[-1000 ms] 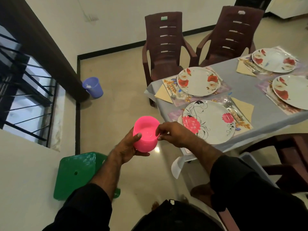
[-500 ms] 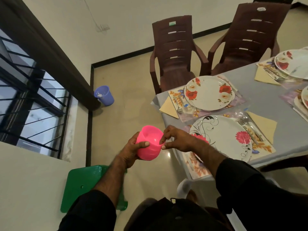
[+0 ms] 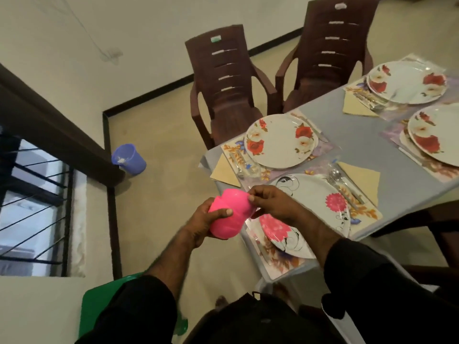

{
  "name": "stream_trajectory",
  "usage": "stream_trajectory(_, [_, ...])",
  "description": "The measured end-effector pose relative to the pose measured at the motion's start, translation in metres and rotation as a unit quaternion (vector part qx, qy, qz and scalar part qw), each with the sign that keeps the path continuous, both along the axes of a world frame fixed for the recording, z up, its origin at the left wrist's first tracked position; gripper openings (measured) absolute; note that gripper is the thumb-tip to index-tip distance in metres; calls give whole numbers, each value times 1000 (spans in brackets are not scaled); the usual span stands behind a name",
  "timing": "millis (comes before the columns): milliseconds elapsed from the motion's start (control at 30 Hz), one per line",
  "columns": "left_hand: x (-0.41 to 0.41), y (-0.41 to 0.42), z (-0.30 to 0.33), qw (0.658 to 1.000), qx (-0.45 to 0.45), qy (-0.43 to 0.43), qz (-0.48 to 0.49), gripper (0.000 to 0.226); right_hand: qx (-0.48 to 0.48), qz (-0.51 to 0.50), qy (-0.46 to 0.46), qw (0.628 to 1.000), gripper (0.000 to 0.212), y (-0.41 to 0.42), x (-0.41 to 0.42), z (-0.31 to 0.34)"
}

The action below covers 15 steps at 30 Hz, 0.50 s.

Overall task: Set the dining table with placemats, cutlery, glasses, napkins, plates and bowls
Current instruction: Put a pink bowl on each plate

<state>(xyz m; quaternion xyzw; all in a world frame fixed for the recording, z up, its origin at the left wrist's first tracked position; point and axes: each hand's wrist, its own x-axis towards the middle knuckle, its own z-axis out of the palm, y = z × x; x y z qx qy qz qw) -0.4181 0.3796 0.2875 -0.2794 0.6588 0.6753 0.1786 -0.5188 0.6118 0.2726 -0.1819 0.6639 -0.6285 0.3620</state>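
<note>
A stack of pink plastic bowls [image 3: 229,214] hangs in the air just left of the table's near corner. My left hand [image 3: 206,220] grips the stack from below and the side, thumb across its front. My right hand [image 3: 272,203] pinches the rim of the top bowl and holds it tilted, partly lifted from the one under it. Under my right hand lies a white plate with pink flowers [image 3: 315,194] on a floral placemat [image 3: 280,263]. A fork and spoon [image 3: 344,183] lie on a beige napkin [image 3: 363,178] beside that plate.
The grey table [image 3: 367,145] bears three more flowered plates [image 3: 280,141] on placemats with napkins and cutlery. Two brown chairs [image 3: 224,88] stand behind it. A blue bucket [image 3: 128,158] sits on the floor by a dark railing. A green stool [image 3: 99,309] is by my left arm.
Both hands carried the bowls right toward the table corner. The top bowl has tilted up and away from the one beneath as my right hand pulls its rim.
</note>
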Motion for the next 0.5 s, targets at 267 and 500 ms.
stream_trajectory(267, [-43, 63, -18, 999, -8, -29, -28, 69, 241, -158, 99, 952, 14, 117, -4, -34])
stream_trajectory(500, [-71, 90, -14, 996, -44, -43, -57, 67, 473, -41, 294, 829, 22, 134, -4, -59])
